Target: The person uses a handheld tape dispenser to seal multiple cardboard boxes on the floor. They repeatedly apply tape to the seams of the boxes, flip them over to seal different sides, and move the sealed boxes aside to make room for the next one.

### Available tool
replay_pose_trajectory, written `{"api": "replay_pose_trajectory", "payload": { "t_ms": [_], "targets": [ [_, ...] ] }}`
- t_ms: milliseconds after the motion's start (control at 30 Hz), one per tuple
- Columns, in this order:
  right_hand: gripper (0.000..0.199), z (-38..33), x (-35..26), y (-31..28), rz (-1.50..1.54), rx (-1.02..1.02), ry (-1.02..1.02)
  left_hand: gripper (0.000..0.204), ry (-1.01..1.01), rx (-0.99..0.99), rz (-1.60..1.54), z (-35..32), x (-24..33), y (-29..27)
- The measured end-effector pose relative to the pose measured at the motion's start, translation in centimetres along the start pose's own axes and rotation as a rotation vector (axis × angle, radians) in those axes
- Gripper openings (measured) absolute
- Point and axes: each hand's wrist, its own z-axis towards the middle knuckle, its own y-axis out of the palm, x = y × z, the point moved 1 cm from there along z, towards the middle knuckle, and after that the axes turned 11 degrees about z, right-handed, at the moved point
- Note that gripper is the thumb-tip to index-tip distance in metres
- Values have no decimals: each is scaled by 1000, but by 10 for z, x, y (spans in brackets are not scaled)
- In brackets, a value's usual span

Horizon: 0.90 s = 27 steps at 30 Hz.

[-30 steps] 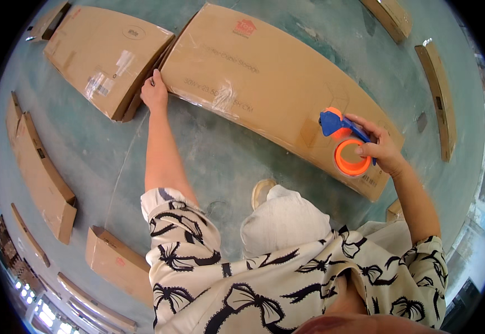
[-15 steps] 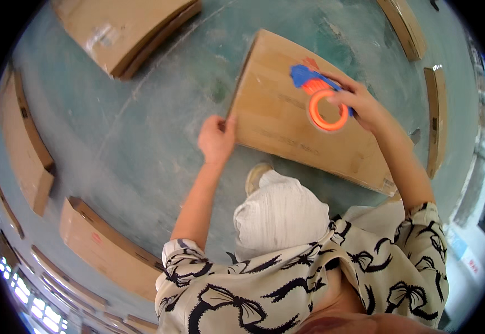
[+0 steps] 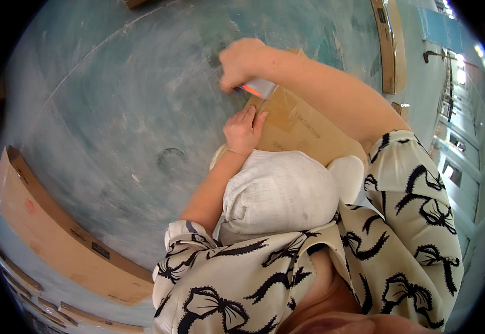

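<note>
A brown cardboard box (image 3: 290,119) lies on the floor just beyond my bent knee. On its left end my left hand (image 3: 242,131) rests with the fingers stretched out over the edge. Slightly above it is my right hand (image 3: 246,62), closed and blurred by motion, held just past the box's left end. From under that hand shows part of a tape dispenser (image 3: 258,87), with an orange sliver and a pale shiny surface. The rest of the dispenser is hidden by the hand. My right forearm covers much of the box's far side.
Another long cardboard box (image 3: 67,239) lies on the floor at the lower left, with several more flat boxes behind it. At the upper right stands a narrow upright carton (image 3: 388,47). The greenish floor (image 3: 125,111) has a pale line across it.
My right hand has swung left across the box with the tape dispenser, from its middle to its left end. My left hand has shifted right and flattened on the box. The view has turned.
</note>
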Motion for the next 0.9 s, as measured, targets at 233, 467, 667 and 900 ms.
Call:
{"api": "replay_pose_trajectory", "payload": {
  "t_ms": [233, 467, 667, 900],
  "targets": [
    [35, -2, 26, 8, -79, -291, 146, 22, 49, 52, -15, 1, 6, 3],
    [48, -133, 119, 65, 116, 152, -71, 20, -10, 69, -39, 2, -7, -6],
    [39, -106, 91, 51, -117, -167, 171, 37, -106, -484, 197, 54, 13, 5],
    [41, -96, 88, 70, -50, -411, 75, 74, -110, -745, 238, 35, 26, 32]
  ]
}}
